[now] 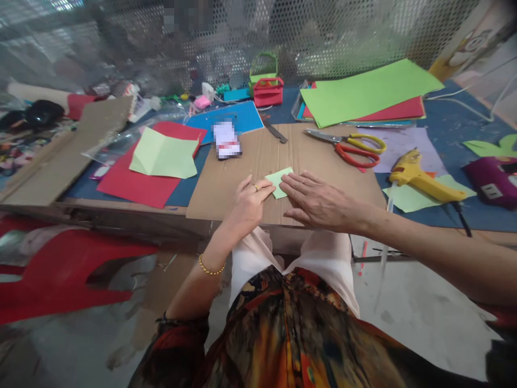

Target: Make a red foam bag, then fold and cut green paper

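A small folded piece of light green paper [279, 183] lies on the flat brown cardboard sheet [226, 183] in front of me. At its left edge, my left hand [251, 200] grips it with bent fingers drawn together. My right hand [317, 198] lies flat over the paper's right side, fingers stretched out, hiding that part. Beyond my right hand, scissors [351, 145] with one yellow and one red handle rest on the cardboard. A dark knife blade [275, 131] lies near the cardboard's far edge.
A yellow glue gun [428, 180] sits to the right on light green paper, its cord hanging over the edge. Left are a phone [226, 139], red sheets [153, 191] and pale green paper [163, 153]. Green and red sheets [371, 91] and small paper baskets [267, 91] stand behind.
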Demonstrator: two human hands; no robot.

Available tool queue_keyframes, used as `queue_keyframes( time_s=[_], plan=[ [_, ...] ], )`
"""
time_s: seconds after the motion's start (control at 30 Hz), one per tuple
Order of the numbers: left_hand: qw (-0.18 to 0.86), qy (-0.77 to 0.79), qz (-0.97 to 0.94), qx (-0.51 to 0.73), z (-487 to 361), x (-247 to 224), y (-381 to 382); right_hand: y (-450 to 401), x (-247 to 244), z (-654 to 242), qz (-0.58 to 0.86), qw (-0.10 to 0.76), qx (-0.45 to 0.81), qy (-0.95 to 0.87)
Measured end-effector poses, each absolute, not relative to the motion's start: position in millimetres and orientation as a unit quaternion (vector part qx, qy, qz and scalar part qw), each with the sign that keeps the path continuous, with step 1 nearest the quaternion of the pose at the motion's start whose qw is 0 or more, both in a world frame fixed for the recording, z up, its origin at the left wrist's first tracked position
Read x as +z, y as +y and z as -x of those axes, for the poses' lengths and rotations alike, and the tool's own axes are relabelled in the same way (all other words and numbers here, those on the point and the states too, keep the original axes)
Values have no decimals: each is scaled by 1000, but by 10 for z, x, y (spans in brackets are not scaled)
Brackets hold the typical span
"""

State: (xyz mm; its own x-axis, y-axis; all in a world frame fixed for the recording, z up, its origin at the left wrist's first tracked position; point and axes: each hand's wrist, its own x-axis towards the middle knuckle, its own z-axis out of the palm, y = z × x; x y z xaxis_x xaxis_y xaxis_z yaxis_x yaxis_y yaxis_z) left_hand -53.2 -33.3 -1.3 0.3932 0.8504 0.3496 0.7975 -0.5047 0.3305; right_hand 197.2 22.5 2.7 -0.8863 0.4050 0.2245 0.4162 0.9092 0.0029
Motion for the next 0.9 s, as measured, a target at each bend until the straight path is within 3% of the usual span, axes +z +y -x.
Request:
queue_keyframes(
  time_s=[0.5, 0.77, 0.9],
  plan=[
    [54, 522, -828, 200, 564, 63, -340, 180, 150, -1924, 163, 103, -53, -980],
    [83, 529, -823, 187, 571, 93, -326, 211, 227, -1987, 145, 135, 49, -979],
    [85, 531, -823, 182, 587, 111, -332, 183, 70, -1962, 175, 133, 21, -975]
  ],
)
